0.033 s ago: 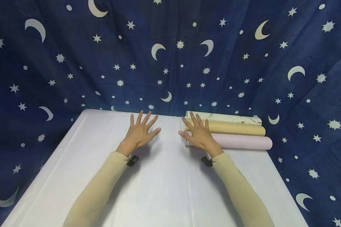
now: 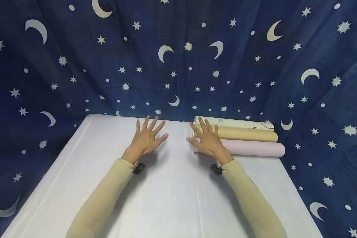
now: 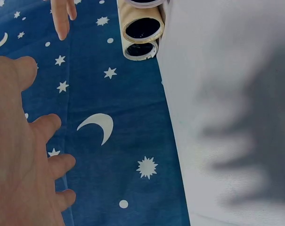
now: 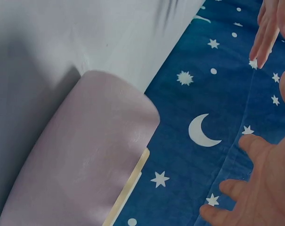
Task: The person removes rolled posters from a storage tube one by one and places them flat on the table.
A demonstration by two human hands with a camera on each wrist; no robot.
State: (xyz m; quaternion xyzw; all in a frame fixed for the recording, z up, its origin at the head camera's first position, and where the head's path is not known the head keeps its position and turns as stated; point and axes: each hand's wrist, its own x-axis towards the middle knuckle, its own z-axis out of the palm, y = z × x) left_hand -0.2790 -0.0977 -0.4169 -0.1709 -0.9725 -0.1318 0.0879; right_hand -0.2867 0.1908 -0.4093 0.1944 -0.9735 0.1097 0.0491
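Observation:
My left hand [image 2: 144,140] hovers over the far middle of the white-covered table [image 2: 163,198], fingers spread and nothing in it. To its right, my right hand [image 2: 209,142] is held palm down with spread fingers, overlapping the left ends of three rolls in the head view. Nearest me is a pink roll [image 2: 256,148], then a tan roll [image 2: 250,135], then a white roll [image 2: 241,123] with a branch-like pattern. In the left wrist view, the tan roll [image 3: 128,21] shows a hollow end. The pink roll [image 4: 85,146] lies below my right hand [image 4: 269,183] in the right wrist view.
A dark blue curtain [image 2: 142,46] with moons and stars hangs behind the table and along both sides. The table's far edge runs just beyond my fingertips. Small black devices [image 2: 139,168] sit at both wrists, and both arms wear beige sleeves [image 2: 98,201].

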